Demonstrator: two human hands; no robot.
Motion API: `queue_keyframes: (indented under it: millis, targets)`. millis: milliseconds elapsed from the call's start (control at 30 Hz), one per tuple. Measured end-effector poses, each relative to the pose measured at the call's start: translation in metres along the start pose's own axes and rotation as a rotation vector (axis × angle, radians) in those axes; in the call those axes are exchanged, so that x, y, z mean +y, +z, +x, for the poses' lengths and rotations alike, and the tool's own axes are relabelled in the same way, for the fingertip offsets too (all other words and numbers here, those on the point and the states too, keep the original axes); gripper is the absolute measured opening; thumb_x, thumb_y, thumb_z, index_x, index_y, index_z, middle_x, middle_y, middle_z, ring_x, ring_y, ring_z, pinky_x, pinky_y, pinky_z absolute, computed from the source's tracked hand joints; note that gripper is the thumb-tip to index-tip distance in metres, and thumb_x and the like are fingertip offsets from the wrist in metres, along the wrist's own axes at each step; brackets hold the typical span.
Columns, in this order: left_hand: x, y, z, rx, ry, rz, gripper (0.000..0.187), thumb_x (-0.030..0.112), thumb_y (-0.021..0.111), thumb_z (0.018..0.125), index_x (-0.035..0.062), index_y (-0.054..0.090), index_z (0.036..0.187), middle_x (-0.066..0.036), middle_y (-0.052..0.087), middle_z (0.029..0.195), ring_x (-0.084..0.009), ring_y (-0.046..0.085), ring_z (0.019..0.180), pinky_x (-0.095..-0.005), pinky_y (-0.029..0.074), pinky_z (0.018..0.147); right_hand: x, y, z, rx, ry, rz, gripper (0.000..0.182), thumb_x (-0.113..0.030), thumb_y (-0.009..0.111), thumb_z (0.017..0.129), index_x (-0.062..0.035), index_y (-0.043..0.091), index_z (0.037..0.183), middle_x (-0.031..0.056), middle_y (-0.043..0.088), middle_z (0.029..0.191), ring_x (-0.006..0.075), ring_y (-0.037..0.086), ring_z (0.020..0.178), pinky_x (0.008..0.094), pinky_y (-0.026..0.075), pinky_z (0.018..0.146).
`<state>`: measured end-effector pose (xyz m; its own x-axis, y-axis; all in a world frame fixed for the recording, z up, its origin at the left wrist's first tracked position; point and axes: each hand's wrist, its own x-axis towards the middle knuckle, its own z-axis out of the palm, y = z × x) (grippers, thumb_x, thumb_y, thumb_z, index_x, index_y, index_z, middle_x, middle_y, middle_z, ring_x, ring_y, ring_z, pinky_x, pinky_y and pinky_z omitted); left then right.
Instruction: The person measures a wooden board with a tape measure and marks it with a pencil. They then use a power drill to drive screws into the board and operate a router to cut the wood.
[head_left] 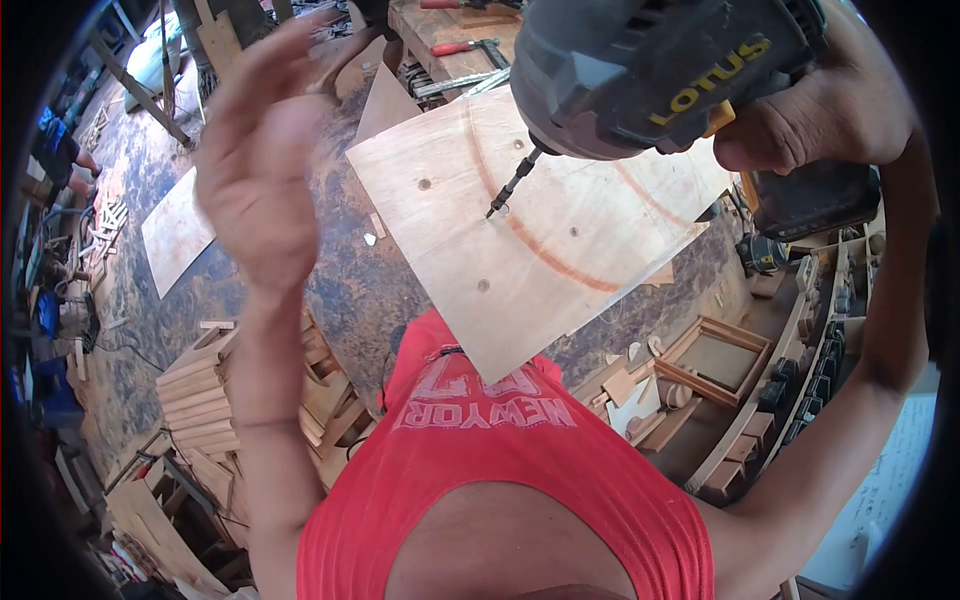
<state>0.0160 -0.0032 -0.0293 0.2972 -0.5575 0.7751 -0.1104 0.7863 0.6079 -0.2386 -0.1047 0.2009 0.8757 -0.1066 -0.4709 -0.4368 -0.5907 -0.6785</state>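
Note:
My right hand (810, 120) grips a dark LOTUS cordless drill (600, 90), its thumb close to the yellow switch. From the chuck a long black driver bit (517, 182) points down and left, its tip over the plywood board (530, 290). That pale board carries a reddish-brown curved band and several small round dark marks. On the left, my left hand (265, 180) is raised, blurred by motion, its fingers stretched and apart with nothing seen in them. It is beside the board's left corner and apart from it in this view.
A red-handled clamp (455, 48) lies on the bench at the back. Stacked wood pieces (195, 400) stand at lower left, and a wooden frame (715, 360) lies at right near a row of small compartments. Another plywood sheet (175, 235) rests on the stained floor.

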Motion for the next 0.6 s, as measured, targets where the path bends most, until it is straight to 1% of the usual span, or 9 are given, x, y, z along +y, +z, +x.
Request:
queue_keyframes:
  millis: [67,100,167,267,367,467,600]
  targets:
    - [-0.013,-0.005,-0.029,0.472,-0.045,-0.343,0.049,0.026,0.045,0.101,0.002,0.047,0.144,-0.021,0.057,0.141,-0.0299,0.048,0.138,-0.0441,0.033,0.117,0.002,0.0,0.0,0.007,-0.007,-0.006,0.047,-0.01,0.08,0.083,0.0047,0.063,0.124,0.0175,0.072,0.105,0.0222,0.069,0.092,0.037,0.058,0.08]
    - [-0.013,0.005,-0.043,0.59,-0.2,-0.45,0.064,0.033,0.04,0.099,0.0018,0.029,0.155,-0.024,0.045,0.151,-0.0334,0.037,0.145,-0.0473,0.022,0.122,0.002,0.0,0.001,0.006,-0.01,-0.002,0.047,-0.01,0.08,0.083,0.0047,0.063,0.124,0.0175,0.072,0.105,0.0223,0.069,0.092,0.0371,0.058,0.08]
    - [-0.024,0.031,-0.067,0.579,-0.299,-0.597,0.076,0.038,0.044,0.097,-0.0021,0.019,0.157,-0.024,0.03,0.16,-0.0347,0.027,0.15,-0.0493,0.02,0.122,0.003,-0.001,0.006,-0.007,-0.011,-0.005,0.047,-0.01,0.08,0.083,0.0047,0.063,0.124,0.0175,0.072,0.105,0.0223,0.069,0.092,0.0371,0.058,0.08]
    - [-0.008,0.06,-0.065,0.467,-0.401,-0.717,0.087,0.042,0.045,0.095,-0.0052,0.008,0.158,-0.022,0.015,0.165,-0.0338,0.018,0.153,-0.0489,0.02,0.123,0.002,-0.001,0.008,-0.02,-0.012,-0.011,0.047,-0.01,0.08,0.083,0.0047,0.063,0.124,0.0176,0.072,0.105,0.0224,0.069,0.092,0.0371,0.058,0.08]
    - [-0.005,0.062,-0.058,0.469,-0.388,-0.692,0.093,0.044,0.045,0.093,-0.005,0.002,0.158,-0.022,0.013,0.165,-0.0328,0.016,0.153,-0.0491,0.02,0.123,0.002,-0.002,0.007,-0.02,-0.018,-0.016,0.047,-0.01,0.08,0.083,0.0047,0.063,0.124,0.0177,0.072,0.106,0.0225,0.069,0.092,0.0372,0.058,0.08]
    - [-0.008,0.064,-0.06,0.477,-0.368,-0.694,0.091,0.044,0.045,0.092,-0.0052,0.004,0.158,-0.023,0.017,0.163,-0.0334,0.019,0.152,-0.0497,0.021,0.122,0.004,-0.004,0.006,-0.018,-0.021,-0.01,0.047,-0.01,0.08,0.083,0.0047,0.063,0.124,0.0178,0.071,0.106,0.0226,0.069,0.092,0.0372,0.058,0.08]
    - [-0.003,0.066,-0.056,0.504,-0.357,-0.765,0.088,0.045,0.046,0.092,-0.0052,0.013,0.156,-0.022,0.026,0.157,-0.0328,0.025,0.148,-0.0499,0.023,0.122,0.007,-0.005,0.005,-0.016,-0.021,-0.01,0.047,-0.011,0.08,0.083,0.0046,0.063,0.125,0.0179,0.071,0.106,0.0228,0.069,0.092,0.0373,0.058,0.08]
